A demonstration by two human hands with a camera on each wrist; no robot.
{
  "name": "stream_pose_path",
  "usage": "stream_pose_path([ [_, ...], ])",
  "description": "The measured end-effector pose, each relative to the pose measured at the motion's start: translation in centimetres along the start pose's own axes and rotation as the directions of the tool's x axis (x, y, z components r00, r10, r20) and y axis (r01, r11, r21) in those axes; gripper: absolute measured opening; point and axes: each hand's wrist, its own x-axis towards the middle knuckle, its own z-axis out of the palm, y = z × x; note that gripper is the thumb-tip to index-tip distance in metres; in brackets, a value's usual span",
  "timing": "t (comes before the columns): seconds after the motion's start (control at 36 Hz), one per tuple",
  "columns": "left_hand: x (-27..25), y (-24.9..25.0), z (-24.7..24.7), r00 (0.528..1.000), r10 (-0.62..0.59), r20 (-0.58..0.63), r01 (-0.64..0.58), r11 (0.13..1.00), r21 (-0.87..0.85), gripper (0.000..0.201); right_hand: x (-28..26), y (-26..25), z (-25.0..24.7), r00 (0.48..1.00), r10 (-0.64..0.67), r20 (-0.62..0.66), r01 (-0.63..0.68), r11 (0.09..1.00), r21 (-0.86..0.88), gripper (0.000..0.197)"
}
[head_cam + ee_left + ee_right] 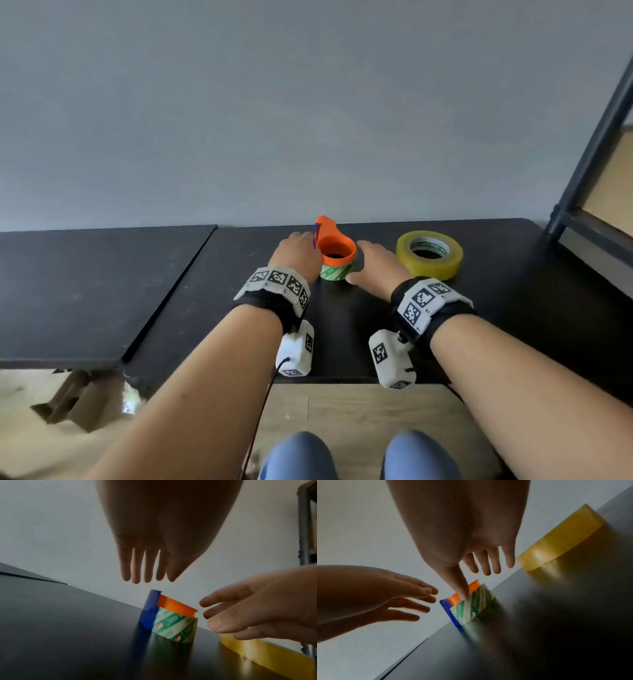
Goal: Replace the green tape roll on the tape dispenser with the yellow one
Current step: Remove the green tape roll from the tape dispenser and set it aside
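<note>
An orange tape dispenser point(337, 247) with a blue cutter piece point(149, 612) stands on the black table point(239, 308), and the green patterned tape roll point(334, 273) sits around it. The yellow tape roll point(430, 255) lies flat to its right. My left hand point(297, 249) hovers at the dispenser's left side with straight fingers point(137, 568) and holds nothing. My right hand point(376, 263) is spread at the dispenser's right side. Its thumb point(462, 588) is close to the green roll point(473, 605); I cannot tell whether it touches.
A second black tabletop point(85, 291) adjoins on the left with a seam between. A dark metal shelf frame point(596, 164) stands at the far right. A grey wall point(308, 102) runs behind the table. My knees point(298, 455) are below the table's front edge.
</note>
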Motion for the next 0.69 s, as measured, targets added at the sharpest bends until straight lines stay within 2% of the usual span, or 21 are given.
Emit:
stream_pose_path([
  [0.11,1.2,-0.1,0.9,0.999,-0.045,0.019,0.046,0.998,-0.034,0.033,1.2,0.3,0.5,0.999,0.012,0.035,-0.014,0.998,0.056,0.036],
  [0.31,1.3,-0.3,1.5,0.999,-0.04,0.036,0.039,0.999,0.014,0.027,2.1,0.9,1.2,0.997,0.061,0.051,-0.068,0.985,0.158,0.062],
  [0.5,-0.2,0.0,0.9,1.0,0.013,-0.017,-0.012,0.999,0.053,0.015,0.7,1.1,0.9,0.997,0.065,0.05,-0.071,0.989,0.13,0.052],
  [0.69,-2.7,-0.2,0.9,0.998,0.043,-0.055,-0.042,0.999,0.035,0.017,-1.4,1.2,0.6,0.995,0.082,0.054,-0.088,0.988,0.127,0.044],
])
